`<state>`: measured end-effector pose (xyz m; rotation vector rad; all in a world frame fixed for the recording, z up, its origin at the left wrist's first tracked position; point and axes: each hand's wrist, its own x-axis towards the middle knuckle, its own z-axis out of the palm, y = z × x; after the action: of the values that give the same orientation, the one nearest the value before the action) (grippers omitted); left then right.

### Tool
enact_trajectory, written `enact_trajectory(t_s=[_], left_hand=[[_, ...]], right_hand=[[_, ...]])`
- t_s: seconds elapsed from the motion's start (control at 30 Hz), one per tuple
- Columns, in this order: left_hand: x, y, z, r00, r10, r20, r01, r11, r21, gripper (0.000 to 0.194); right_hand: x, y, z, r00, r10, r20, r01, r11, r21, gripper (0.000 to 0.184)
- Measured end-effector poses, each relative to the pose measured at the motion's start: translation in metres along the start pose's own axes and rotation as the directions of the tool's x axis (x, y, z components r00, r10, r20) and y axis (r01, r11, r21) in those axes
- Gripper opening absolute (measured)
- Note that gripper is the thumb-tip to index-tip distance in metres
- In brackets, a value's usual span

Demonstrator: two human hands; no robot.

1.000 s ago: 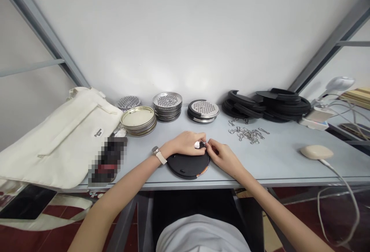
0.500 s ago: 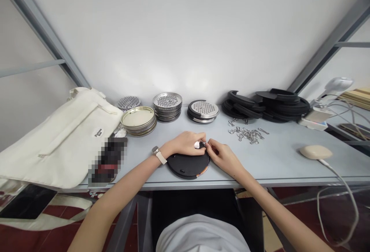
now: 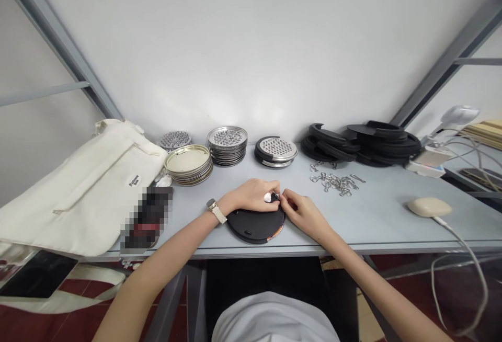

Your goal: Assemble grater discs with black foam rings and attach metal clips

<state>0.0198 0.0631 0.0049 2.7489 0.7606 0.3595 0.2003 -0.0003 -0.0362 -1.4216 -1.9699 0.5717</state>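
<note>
Near the front edge of the worktop (image 3: 386, 219), a round, smooth, matte black disc (image 3: 255, 224) lies flat beneath the left hand (image 3: 255, 194) — whether that grip is clenched, I cannot tell. At the disc's far right rim, the right hand (image 3: 304, 215) pinches a small shiny metal piece (image 3: 276, 195) — left fingertips just beside it.

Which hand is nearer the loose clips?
Right. The right hand is at the black disc's right edge, left of the clips and closer to the person; the left hand lies farther left, over the disc.
</note>
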Motion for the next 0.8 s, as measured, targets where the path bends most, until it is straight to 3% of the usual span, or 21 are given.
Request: enact_trajectory(t_s=[0.8], left_hand=[[0.0007,0.0033,-0.0023,1.0,-0.016,0.001,0.016,1.0,-0.024,0.017]], right_hand=[[-0.0002,0.0006,0.0001,1.0,0.001,-0.004,-0.001,1.0,-0.004,0.029]])
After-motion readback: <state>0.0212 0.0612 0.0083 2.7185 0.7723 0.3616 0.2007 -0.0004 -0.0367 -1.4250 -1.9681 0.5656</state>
